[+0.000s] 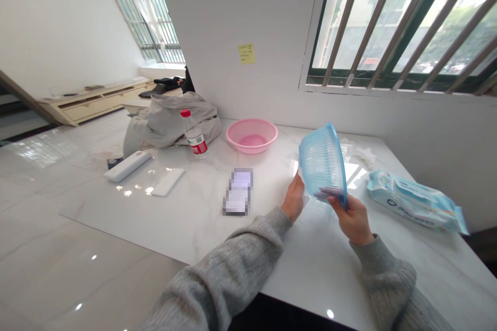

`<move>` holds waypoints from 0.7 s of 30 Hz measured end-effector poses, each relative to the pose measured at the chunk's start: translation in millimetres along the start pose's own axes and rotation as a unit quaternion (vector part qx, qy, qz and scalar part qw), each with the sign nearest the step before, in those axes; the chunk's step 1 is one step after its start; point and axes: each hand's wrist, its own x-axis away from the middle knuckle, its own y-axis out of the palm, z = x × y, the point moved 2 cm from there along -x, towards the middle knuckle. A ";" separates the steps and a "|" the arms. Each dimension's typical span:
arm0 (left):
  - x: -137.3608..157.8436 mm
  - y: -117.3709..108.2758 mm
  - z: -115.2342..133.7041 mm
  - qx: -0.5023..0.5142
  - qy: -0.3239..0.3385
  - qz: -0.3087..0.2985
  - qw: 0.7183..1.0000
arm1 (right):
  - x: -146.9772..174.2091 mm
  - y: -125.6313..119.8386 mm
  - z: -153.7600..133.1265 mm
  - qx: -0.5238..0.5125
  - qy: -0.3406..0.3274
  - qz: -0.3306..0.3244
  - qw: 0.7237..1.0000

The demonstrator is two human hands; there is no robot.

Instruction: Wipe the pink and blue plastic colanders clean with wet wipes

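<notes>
Blue basket [320, 160] tilts between left grip [294, 200] holding its base, right grip [354, 220] pinching rim.

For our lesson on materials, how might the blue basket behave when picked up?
The blue basket is probably light for its size, as its ribbed wall looks thin and see-through. It seems fairly stiff, its bowl shape undistorted between the left hand and right hand.
</notes>
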 end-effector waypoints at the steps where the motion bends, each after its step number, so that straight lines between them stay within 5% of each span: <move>1: 1.4 0.4 2.1 -0.046 0.036 -0.007 0.998 | 0.1 -0.4 1.6 -0.020 0.016 0.016 1.000; 6: 7.4 -0.6 6.7 -0.222 0.123 -0.042 0.966 | -4.5 -2.8 6.2 -0.159 0.078 0.086 0.980; 12: 2.9 -8.1 4.8 -0.321 0.208 -0.058 0.922 | -13.2 -7.7 4.3 -0.342 0.159 0.090 0.922; 21: -8.3 -20.1 -5.4 -0.145 0.095 0.106 0.979 | -18.9 -19.2 2.1 -0.418 0.242 0.141 0.864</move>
